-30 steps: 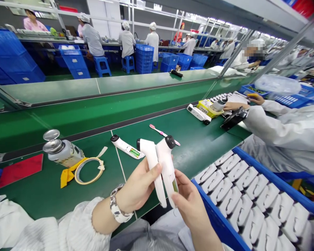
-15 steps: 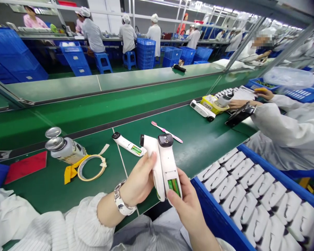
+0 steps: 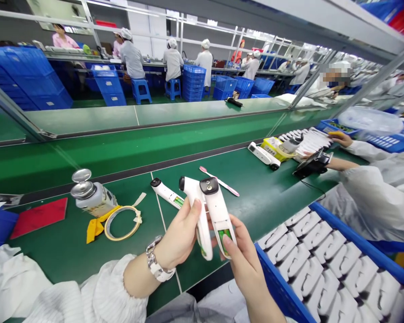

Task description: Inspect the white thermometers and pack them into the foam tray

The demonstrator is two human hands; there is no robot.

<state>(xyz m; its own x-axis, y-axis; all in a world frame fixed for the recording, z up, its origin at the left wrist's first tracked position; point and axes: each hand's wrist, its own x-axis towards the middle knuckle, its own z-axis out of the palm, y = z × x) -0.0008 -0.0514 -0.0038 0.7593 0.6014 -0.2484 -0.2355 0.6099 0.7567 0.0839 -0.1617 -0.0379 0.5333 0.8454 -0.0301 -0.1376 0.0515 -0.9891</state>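
Observation:
My left hand [image 3: 180,235] is closed round a white infrared thermometer [image 3: 192,188] with a black head, seen from its side. Beside it, my right hand [image 3: 244,251] grips a second white thermometer [image 3: 218,204]; its battery bay is uncovered and shows green batteries [image 3: 225,234], with my thumb lying over them. The two devices lean apart at the lower ends and come close at the heads. Just behind my left hand, a third thermometer [image 3: 165,192] lies on the green bench with its battery bay open. A pink and white toothbrush [image 3: 218,181] lies behind the held devices.
Left on the bench are a pump bottle [image 3: 96,199], a tape roll [image 3: 123,223], a yellow strip [image 3: 96,228] and a red sheet [image 3: 39,217]. A blue crate [image 3: 279,287] of white thermometers stands at my right. Beyond it, a co-worker's sleeve [image 3: 366,184] reaches over the bench.
The thermometer in my right hand has tilted, its lower end swinging right, away from the left one. My thumb has moved over its batteries. The whole view has shifted slightly.

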